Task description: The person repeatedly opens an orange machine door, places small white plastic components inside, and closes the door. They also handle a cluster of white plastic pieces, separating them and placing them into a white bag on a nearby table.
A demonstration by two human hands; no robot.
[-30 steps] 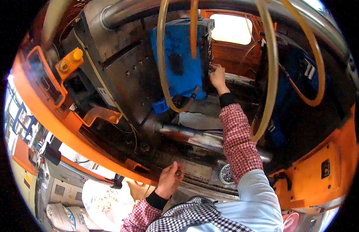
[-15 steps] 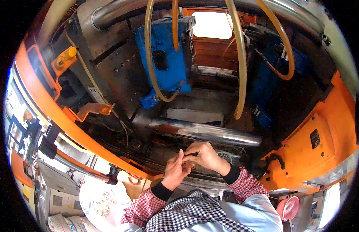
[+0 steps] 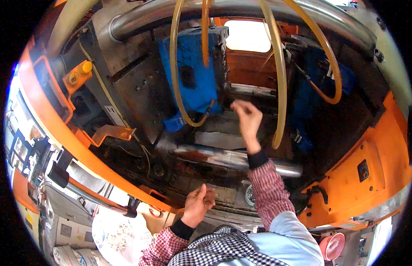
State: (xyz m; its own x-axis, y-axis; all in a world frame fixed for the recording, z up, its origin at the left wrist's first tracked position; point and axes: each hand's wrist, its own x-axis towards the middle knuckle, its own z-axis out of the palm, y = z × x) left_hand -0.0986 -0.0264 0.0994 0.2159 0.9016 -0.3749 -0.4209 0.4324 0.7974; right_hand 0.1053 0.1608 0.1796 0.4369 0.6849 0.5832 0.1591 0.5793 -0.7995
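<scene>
My right hand [image 3: 249, 119] reaches into the machine, over the lower polished steel bar [image 3: 214, 156]. Its fingers are pinched together, and whatever they may hold is too small to make out. To its left stands the blue mould block [image 3: 195, 84], apart from the fingertips. Low in front of my body, my left hand [image 3: 199, 205] is loosely curled with the thumb raised; its palm is hidden, so its contents cannot be made out. A small round dish of metal bits [image 3: 250, 195] sits beside my right forearm.
Yellowish hoses [image 3: 280, 88] hang down on both sides of my right hand. A second blue mould half [image 3: 305, 95] stands at the right. Orange guards [image 3: 361, 168] flank the opening. A white bag of pale pieces [image 3: 119, 235] lies lower left, a pink bowl [image 3: 332, 246] lower right.
My right hand has left my left hand and moved up and forward, past the steel bar, between the mould halves. My left hand stays low, slightly lower than before. The round dish shows more fully.
</scene>
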